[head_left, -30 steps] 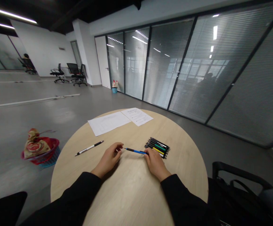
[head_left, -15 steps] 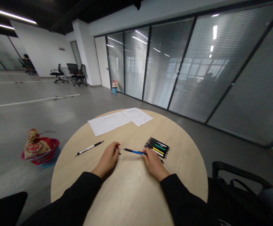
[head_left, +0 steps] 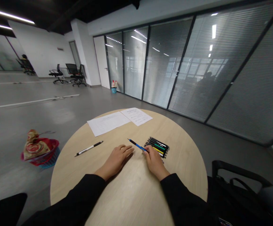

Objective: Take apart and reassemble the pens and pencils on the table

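Note:
My right hand (head_left: 154, 159) is closed on a slim blue and black pen (head_left: 137, 144). The pen's tip points up and left, away from me. Just left of it, my left hand (head_left: 118, 159) lies palm down over the table with its fingers stretched toward the pen. Something small and pale shows by its fingertips, too faint to name. Under and beyond my right hand is a row of several pens (head_left: 159, 145), mostly black with green, yellow and white barrels, partly covered by the hand. A white and black pen (head_left: 88, 148) rests alone at the left.
The round wooden table (head_left: 127, 201) bears two printed sheets at its far side, one sheet (head_left: 108, 123) left and another sheet (head_left: 137, 116) right. On the floor at left stands a basket (head_left: 50, 157) with a paper bag in it. A black chair (head_left: 239, 172) is at right.
My left hand has moved right and gone from a pinch on something small to outstretched fingers. The blue pen's tip has swung upward and away in my right hand.

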Motion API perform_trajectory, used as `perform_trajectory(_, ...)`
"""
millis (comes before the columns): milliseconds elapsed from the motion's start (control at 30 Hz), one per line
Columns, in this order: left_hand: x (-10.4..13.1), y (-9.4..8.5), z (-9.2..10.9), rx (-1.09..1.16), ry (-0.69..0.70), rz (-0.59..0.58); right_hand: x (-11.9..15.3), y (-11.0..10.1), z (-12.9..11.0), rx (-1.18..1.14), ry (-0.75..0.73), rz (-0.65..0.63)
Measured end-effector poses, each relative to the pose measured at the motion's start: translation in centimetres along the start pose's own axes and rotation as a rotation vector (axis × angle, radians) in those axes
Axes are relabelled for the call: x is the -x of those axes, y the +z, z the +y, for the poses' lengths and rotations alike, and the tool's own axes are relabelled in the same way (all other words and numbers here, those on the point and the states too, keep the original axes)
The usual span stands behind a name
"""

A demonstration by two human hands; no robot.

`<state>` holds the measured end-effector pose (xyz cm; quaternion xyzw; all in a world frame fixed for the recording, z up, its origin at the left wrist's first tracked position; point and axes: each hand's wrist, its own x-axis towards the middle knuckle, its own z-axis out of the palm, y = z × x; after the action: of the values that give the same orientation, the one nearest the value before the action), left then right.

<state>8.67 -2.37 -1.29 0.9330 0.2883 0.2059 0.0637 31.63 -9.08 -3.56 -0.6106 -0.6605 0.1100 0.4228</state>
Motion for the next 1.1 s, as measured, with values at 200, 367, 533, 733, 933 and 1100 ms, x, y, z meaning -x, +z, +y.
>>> perform_trajectory(200, -0.8, 0.4, 0.3, -0.061, 0.064, -0.066, 0.0, 0.0, -0.1, -0.003, 0.004, 0.005)
perform_trajectory(367, -1.0, 0.5, 0.8, -0.189, 0.082, -0.061, 0.0, 0.1, 0.4, 0.004, -0.007, 0.005)
perform_trajectory(533, -1.1, 1.3, 0.9, -0.292, 0.145, -0.058, -0.1, 0.1, 1.1, 0.012, 0.009, 0.048)
perform_trajectory(733, -1.5, 1.5, 0.7, -0.334, 0.033, -0.087, -0.1, 0.2, 1.1, 0.025, 0.012, 0.053)
perform_trajectory(933, -2.7, 1.0, 1.5, -0.361, 0.036, -0.147, 0.0, 0.4, 1.1, 0.033, 0.013, 0.037)
perform_trajectory(1100, -3.3, 1.6, 1.7, -0.377, 0.047, -0.155, 0.0, 0.3, 1.0, 0.030, 0.021, 0.027)
